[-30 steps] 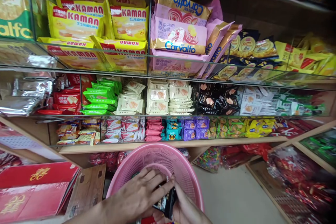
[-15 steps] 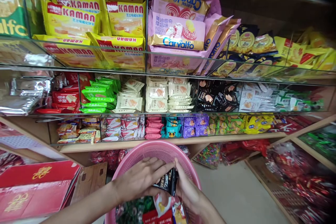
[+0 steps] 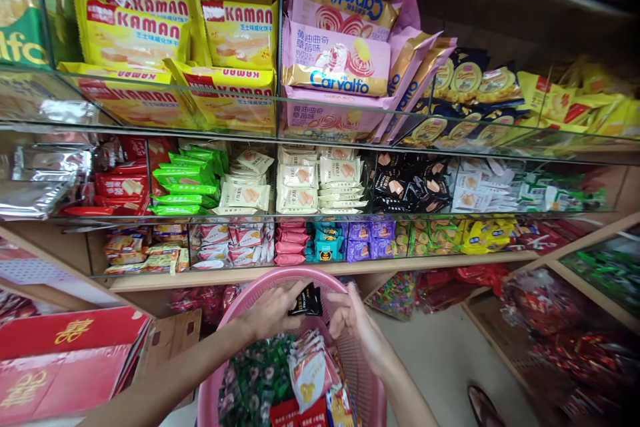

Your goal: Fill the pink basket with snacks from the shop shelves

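Black packets (image 3: 307,301), lower centre, now sit free of the released right hand (image 3: 356,320). Only the left hand (image 3: 273,310) adjoins; grip unclear.

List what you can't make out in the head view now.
Head view:
Near rim of the pink basket: cut off by the bottom edge.
Lower part of the red packets: same edge.
Print on the green packets: too small, blurred.
Whether the left hand grips the black packets: its fingers hide the contact.
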Demonstrator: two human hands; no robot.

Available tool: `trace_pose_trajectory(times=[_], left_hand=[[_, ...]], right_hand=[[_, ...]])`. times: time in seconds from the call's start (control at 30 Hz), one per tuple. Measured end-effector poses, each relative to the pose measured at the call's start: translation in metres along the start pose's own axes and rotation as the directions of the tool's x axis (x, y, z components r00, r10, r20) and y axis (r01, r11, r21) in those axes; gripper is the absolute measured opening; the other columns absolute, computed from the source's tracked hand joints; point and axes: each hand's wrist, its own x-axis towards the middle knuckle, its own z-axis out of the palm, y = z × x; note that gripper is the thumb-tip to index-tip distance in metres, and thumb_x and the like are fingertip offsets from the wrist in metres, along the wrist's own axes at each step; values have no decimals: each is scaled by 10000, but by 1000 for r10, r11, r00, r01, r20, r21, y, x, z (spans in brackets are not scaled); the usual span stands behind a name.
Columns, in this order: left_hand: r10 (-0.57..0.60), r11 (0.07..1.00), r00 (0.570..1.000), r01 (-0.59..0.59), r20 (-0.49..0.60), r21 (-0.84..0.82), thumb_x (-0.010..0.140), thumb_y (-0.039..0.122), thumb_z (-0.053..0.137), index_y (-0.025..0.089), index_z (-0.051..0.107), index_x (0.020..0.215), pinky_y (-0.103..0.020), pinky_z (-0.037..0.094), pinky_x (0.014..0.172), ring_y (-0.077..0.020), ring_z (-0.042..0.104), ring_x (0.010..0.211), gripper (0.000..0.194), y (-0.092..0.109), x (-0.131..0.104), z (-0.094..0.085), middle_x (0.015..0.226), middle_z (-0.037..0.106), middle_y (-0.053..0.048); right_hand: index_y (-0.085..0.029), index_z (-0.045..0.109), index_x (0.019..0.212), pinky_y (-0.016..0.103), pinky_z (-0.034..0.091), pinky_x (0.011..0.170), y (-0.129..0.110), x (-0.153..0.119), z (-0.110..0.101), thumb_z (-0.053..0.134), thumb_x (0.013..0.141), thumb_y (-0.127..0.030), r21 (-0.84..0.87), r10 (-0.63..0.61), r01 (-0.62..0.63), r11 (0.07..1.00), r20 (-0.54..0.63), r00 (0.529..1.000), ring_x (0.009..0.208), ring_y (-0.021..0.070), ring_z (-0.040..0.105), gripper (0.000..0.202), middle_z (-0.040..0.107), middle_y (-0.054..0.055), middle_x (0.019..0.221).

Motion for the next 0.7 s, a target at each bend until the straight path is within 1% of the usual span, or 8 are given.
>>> trace_pose_trajectory(times=[0.07,0.13,0.23,0.3,0.4,0.5,0.57,0.7], left_hand=[[-87,994,994,82,63,71,805,289,542,197,207,1421,-325,490,744,-251,643,899,707,-7,6,19,999,670,-70],[-129,983,987,114,100,142,789,314,551,181,248,1408,-322,488,740,-261,647,898,702,-12,12,38,989,673,-81],[-120,973,982,87,147,215,764,311,573,158,258,1402,-329,493,750,-269,644,919,728,-17,22,58,1046,662,-113],[-73,968,981,27,177,250,763,315,587,146,250,1404,-358,480,815,-282,612,1005,743,-20,31,66,1149,621,-141],[10,959,976,-70,216,275,756,341,626,148,304,1377,-391,420,933,-292,538,1125,726,-22,44,71,1262,550,-155],[87,940,967,-159,241,300,740,367,659,143,379,1329,-400,385,967,-300,516,1139,690,-24,57,75,1250,556,-152],[131,926,959,-209,249,316,743,372,659,142,410,1304,-402,374,968,-299,518,1124,656,-26,63,79,1222,572,-148],[213,896,943,-292,255,333,771,365,628,189,440,1277,-367,313,1012,-255,504,1138,568,-29,68,85,1229,576,-115]], right_hand=[[-110,616,1034,261,419,597,5,0,-13,385,806,-664,-80,-92,81,993,-149,984,559,150,572,642,628,22,560],[-133,636,973,276,438,621,14,0,-28,445,779,-657,-169,-211,166,972,-300,930,593,165,577,592,625,18,582],[-165,636,915,302,464,665,32,-1,-51,505,745,-636,-312,-345,218,925,-445,826,647,195,593,518,631,15,616],[-174,625,936,318,478,708,47,-1,-65,516,741,-616,-369,-372,200,907,-486,791,704,215,616,496,664,33,691],[-168,623,972,344,483,780,69,1,-79,529,723,-610,-412,-384,168,895,-523,761,853,255,633,516,697,97,907],[-163,618,1007,357,481,811,86,4,-85,531,715,-610,-433,-380,139,891,-541,750,957,278,616,541,670,129,1051],[-155,606,1034,360,486,819,93,5,-84,526,715,-613,-423,-359,123,898,-541,761,971,279,615,564,666,135,1064],[-149,600,1035,359,482,852,99,5,-80,516,717,-618,-403,-335,114,908,-536,775,991,275,610,573,666,134,1072]])
